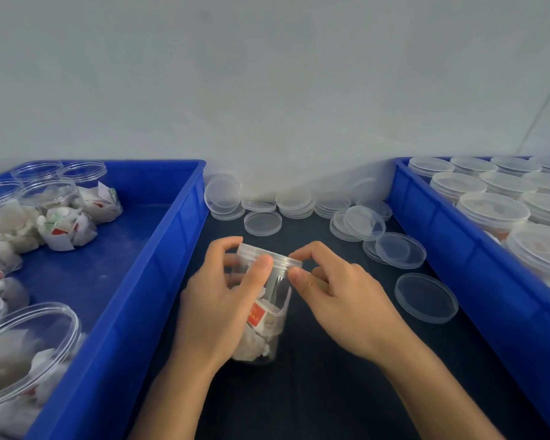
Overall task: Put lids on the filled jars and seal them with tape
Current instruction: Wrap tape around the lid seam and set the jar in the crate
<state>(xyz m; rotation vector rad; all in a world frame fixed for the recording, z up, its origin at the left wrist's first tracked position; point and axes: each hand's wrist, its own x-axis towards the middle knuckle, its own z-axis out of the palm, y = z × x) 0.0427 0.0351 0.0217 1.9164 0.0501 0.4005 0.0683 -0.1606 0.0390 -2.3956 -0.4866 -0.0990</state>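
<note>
Gap btwn bins (159, 255) – loose lids (426, 297) scattered.

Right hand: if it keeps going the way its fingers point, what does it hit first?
The right hand points left at the lid on the jar held by the left hand. Its fingertips already look to be at the lid's rim, so the lid comes first; actual contact is unclear.

Clear glossy plastic jar (269, 300) and lids (426, 297); smooth blue plastic bins (134, 281).

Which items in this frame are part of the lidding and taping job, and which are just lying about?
In use: jar, its lid, left hand, right hand, spare lids, open filled jars.
Lying about: loose packets, left bin.
</note>
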